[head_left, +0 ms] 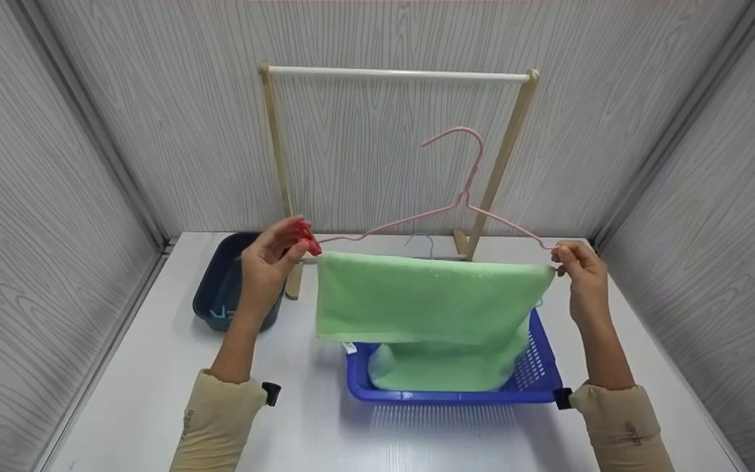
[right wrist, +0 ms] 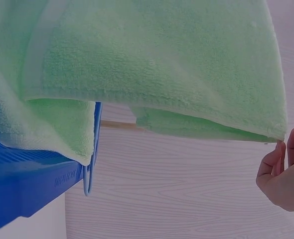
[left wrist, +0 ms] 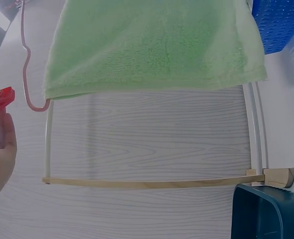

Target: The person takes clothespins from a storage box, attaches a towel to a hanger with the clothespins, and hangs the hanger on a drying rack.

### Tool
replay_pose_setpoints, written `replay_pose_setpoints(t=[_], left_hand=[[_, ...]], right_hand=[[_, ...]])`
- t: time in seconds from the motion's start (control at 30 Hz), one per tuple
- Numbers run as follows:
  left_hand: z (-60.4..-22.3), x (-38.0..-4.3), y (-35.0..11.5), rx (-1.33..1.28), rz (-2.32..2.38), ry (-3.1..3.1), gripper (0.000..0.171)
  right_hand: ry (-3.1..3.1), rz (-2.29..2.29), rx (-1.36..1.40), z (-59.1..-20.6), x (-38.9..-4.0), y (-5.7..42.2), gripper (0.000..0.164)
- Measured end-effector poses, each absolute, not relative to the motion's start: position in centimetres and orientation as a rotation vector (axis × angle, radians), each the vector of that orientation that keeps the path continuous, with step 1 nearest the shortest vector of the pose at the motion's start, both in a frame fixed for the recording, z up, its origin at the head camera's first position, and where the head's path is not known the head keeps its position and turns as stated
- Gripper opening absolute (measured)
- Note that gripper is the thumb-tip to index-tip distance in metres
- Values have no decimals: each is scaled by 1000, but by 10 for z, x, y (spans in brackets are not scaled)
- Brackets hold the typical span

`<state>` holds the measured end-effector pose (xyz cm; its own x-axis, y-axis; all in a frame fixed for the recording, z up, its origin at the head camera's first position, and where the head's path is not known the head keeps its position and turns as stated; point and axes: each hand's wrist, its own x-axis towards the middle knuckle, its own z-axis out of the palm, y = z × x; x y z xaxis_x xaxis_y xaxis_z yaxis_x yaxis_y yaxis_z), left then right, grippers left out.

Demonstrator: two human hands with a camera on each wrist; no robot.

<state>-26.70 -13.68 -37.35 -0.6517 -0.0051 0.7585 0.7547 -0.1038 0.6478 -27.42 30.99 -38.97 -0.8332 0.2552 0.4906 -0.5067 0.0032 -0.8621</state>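
Observation:
A light green towel (head_left: 430, 298) hangs folded over the lower bar of a pink wire hanger (head_left: 466, 195), whose hook points up. In my left hand (head_left: 265, 265) a red clothespin (head_left: 309, 237) is pinched between thumb and fingers, close to the hanger's left end. The left wrist view shows a small gap between that clothespin (left wrist: 1, 98) and the hanger's bend (left wrist: 37, 108). My right hand (head_left: 585, 282) pinches the hanger's right end at the towel's upper corner. Below, more green towel (head_left: 443, 370) lies in a blue basket (head_left: 456, 397).
A drying rack (head_left: 397, 73) with wooden legs and a white rail stands at the back. To the left sits a dark teal bin (head_left: 204, 295) with light blue clothespins (head_left: 223, 313) in it. Another hanger's hook (head_left: 422, 235) shows behind the towel. Panelled walls enclose the white table.

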Motion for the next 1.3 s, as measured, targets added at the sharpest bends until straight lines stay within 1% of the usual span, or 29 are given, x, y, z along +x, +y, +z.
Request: replay_pose_setpoints(t=[0.37, 0.67, 0.8, 1.17, 1.3], left_hand=[[-375, -261, -134, -838, -1742, -1730, 35], [-358, -245, -127, -823, -1600, -1811, 35], [-355, -243, -126, -827, -1488, -1853, 35], [-360, -246, -126, -836, -1393, -1855, 34], [-373, -257, -129, -832, -1372, -1828, 35]], right_hand=[[-1758, 1903, 274, -390, -273, 308, 14], [-1797, 1892, 244, -389, -271, 308, 14], [-1789, 1900, 233, -388, -271, 308, 15], [-1758, 1923, 252, -389, -268, 307, 14], [-1748, 1932, 248, -389, -267, 305, 15]])
